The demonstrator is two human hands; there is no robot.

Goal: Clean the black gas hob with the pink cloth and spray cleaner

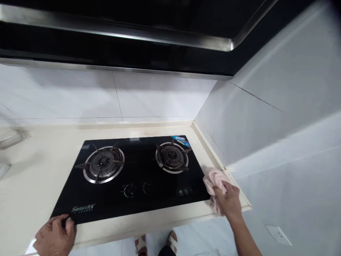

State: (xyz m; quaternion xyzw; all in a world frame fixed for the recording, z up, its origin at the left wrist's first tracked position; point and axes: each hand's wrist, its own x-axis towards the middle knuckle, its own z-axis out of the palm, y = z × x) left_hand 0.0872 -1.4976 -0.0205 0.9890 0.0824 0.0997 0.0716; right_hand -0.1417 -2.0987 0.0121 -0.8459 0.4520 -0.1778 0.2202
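A black glass two-burner gas stove (144, 170) is set in the cream countertop (114, 227). My right hand (229, 199) grips a crumpled pale pink cloth (216, 177). The cloth lies against the stove's right edge and the strip of counter beside the wall. At the stove's front left corner, my left hand (55, 234) has its fingers bent, with thumb and forefinger pinching that corner. The left burner (103, 161) and right burner (172, 156) both carry dark pan supports. Two knobs, a left one (130, 189) and a right one (146, 187), sit between them near the front.
A black range hood (119, 42) with metal trim hangs low over the stove. Grey-white tiled wall (266, 135) closes off the right side. Partly cut off at the left, a blurred clear object (10, 138) rests on the counter. A wall socket (278, 234) is at lower right.
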